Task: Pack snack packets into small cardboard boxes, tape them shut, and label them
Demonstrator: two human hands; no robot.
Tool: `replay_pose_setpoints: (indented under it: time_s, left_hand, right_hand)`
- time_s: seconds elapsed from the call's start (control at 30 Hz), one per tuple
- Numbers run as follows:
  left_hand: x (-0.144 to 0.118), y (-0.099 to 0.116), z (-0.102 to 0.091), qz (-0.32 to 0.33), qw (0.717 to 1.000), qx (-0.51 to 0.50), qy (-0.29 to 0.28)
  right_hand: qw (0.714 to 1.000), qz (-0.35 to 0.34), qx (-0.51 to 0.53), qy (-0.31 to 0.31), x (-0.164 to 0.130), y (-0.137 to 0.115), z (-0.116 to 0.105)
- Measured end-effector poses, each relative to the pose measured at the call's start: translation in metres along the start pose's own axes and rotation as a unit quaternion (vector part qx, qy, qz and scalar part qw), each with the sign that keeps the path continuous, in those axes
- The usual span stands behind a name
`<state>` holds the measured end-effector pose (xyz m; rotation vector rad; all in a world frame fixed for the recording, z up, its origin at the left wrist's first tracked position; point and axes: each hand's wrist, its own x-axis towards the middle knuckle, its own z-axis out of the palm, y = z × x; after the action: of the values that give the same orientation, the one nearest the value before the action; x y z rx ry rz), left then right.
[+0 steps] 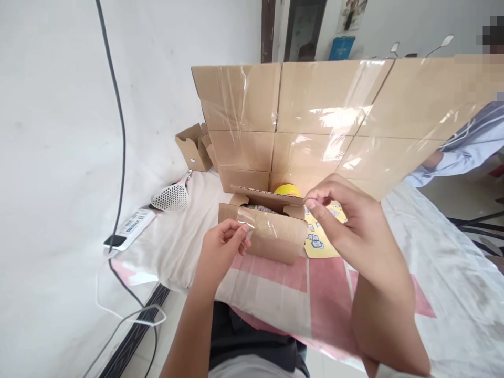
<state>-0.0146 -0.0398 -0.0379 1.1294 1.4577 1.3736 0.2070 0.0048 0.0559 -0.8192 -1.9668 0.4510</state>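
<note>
A small cardboard box (271, 244) stands in front of me with its top flaps raised, and printed material (260, 209) shows inside. At the box's near left corner, my left hand (226, 241) pinches a strip of clear tape (247, 227), shiny and hard to see against the cardboard. The strip seems to stretch across the front of the box toward my right hand (334, 210). That hand is raised by the box's right end, thumb and forefinger pressed together; the tape at its fingertips is barely visible. A yellow round object (287, 190) is partly hidden behind the box.
A large taped cardboard panel (315, 105) rises behind the box. A yellow printed sheet (321, 247) lies right of it. Leftward are a perforated skimmer (173, 197), a white package (134, 228), small cartons (195, 147) and a hanging cable (118, 105). Another person's sleeve (468, 147) is at right.
</note>
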Motion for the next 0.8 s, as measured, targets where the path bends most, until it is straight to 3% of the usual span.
replay_pose_setpoints:
  time_s: [0.13, 0.23, 0.53, 0.8]
  left_hand:
    - [-0.007, 0.02, 0.018, 0.04, 0.998, -0.017, -0.05]
    - [-0.01, 0.028, 0.029, 0.074, 0.993, -0.012, -0.092]
    - [-0.01, 0.026, 0.022, 0.104, 0.993, 0.024, -0.048]
    - [-0.009, 0.015, 0.022, 0.063, 0.996, -0.018, -0.059]
  right_hand:
    - [0.992, 0.066, -0.006, -0.105, 0.001, 0.01, 0.014]
    - [0.986, 0.086, -0.002, -0.141, 0.004, 0.016, 0.027]
    - [0.987, 0.072, 0.051, -0.137, 0.001, 0.008, 0.022]
    - [0.986, 0.075, 0.067, -0.132, -0.001, 0.012, 0.038]
